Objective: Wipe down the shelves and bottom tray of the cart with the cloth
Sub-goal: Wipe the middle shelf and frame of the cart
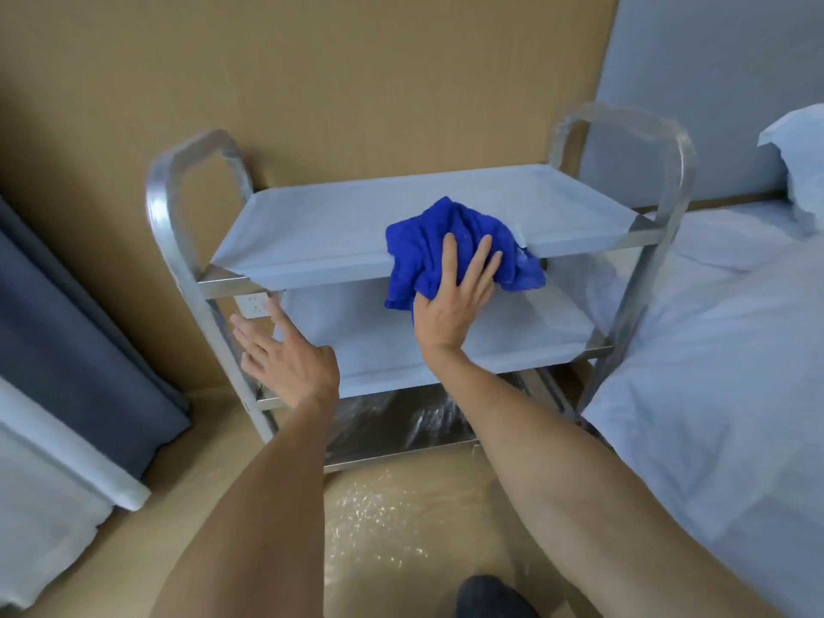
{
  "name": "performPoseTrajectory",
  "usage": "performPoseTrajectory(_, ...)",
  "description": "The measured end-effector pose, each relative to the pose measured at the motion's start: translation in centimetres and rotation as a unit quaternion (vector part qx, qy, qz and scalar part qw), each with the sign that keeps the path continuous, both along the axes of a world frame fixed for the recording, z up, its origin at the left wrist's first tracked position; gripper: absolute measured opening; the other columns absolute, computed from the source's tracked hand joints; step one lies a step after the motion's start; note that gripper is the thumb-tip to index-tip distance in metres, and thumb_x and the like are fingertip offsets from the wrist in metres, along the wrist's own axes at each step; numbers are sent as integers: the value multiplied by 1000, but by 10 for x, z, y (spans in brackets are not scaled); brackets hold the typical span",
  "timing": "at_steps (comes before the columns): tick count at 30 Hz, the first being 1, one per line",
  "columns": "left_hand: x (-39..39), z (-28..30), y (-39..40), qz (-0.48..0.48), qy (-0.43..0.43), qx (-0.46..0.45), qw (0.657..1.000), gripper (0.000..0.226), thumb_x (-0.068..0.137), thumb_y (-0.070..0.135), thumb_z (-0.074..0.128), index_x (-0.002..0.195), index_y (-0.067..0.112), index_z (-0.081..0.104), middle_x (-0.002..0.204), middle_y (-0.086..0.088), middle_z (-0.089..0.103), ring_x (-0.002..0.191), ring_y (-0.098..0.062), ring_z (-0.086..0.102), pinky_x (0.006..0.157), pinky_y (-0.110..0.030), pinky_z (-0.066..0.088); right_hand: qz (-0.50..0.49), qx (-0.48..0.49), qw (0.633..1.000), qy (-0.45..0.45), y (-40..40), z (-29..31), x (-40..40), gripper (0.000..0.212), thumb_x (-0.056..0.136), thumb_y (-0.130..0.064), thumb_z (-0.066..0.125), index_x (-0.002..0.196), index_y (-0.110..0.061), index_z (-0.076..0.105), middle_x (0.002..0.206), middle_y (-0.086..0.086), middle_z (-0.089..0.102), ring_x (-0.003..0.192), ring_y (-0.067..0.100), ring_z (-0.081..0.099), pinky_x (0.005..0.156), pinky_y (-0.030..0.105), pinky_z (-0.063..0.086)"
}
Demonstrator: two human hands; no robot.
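Right hand: fingers spread flat, pressing the blue cloth at the top shelf's front edge, centre of frame.
Left hand: fingers spread, holding nothing, centre left by the cart's left upright.
Bottom tray: bare metal, lower centre.

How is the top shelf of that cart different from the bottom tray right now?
The top shelf is covered in a pale blue film, while the bottom tray shows bare, shiny metal. The top shelf has the blue cloth bunched over its front edge under the right hand; nothing lies on the visible part of the bottom tray. The top shelf is in full view, the bottom tray mostly hidden. Both sit in the same metal cart frame.
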State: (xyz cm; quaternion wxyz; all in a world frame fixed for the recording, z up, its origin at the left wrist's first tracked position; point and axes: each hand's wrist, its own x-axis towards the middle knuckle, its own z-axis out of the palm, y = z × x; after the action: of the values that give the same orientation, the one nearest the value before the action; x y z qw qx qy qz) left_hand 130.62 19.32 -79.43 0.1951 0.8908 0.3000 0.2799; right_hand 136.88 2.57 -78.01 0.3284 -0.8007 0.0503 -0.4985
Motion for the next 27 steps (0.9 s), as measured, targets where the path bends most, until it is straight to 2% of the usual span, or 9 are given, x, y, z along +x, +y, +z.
performPoseTrajectory(4,-18,-5,50,55,15,-80,995,89,78,11,66,151,12,15,152,-21,25,137,-36,32,104,-48,36,129,-76,989,14,74,-22,-33,56,95,-12,43,150,-23,43,162,26,15,150,45,10,117,53,28)
performPoseTrajectory(6,-21,-10,78,55,20,-108,992,79,81,11,62,148,7,20,141,-20,37,128,-38,42,99,-49,41,178,-106,978,39,94,-39,-42,66,87,-2,40,149,-24,41,161,27,12,146,47,20,114,51,30)
performPoseTrajectory(9,-14,-14,110,28,12,-145,989,65,88,22,55,145,5,28,138,-20,46,125,-38,46,102,-52,40,214,-136,957,141,110,-63,-41,87,77,11,53,150,-31,32,161,21,11,137,43,32,112,48,36)
performPoseTrajectory(12,-3,-20,123,-25,-32,-136,990,63,93,44,47,145,10,34,140,-14,50,125,-35,50,104,-50,41,235,-184,916,266,119,-83,-29,81,79,1,54,151,-30,35,160,19,13,142,41,25,117,48,27)
performPoseTrajectory(15,11,-24,131,-49,-80,-105,990,57,88,60,43,124,16,51,117,-6,60,103,-29,58,91,-47,50,244,-232,869,363,132,-87,1,70,83,-26,58,149,-32,37,162,15,16,149,37,15,121,51,15)
performPoseTrajectory(19,36,-28,140,-24,-93,-155,983,44,83,58,48,94,17,57,90,0,55,80,-24,58,76,-39,53,239,-232,794,509,165,-93,45,77,93,-57,47,156,-40,7,163,20,7,151,40,7,119,55,12)
performPoseTrajectory(21,48,-34,143,-20,-136,-199,970,39,78,54,48,80,17,58,80,-1,55,70,-24,57,70,-39,53,223,-258,786,516,183,-104,56,84,90,-67,44,156,-40,0,161,27,9,150,42,8,119,55,12)
performPoseTrajectory(23,58,-44,148,-20,-176,-198,964,34,72,48,48,67,15,52,68,-2,53,63,-26,52,65,-42,51,234,-291,779,503,206,-114,66,84,88,-68,44,156,-41,2,161,27,9,150,43,7,120,56,10)
performPoseTrajectory(27,72,-53,157,-11,-205,-165,965,31,67,40,50,62,10,46,58,-3,48,58,-31,47,62,-44,48,280,-301,785,463,254,-117,77,54,91,-58,35,140,-34,33,152,19,31,142,36,25,118,53,19)
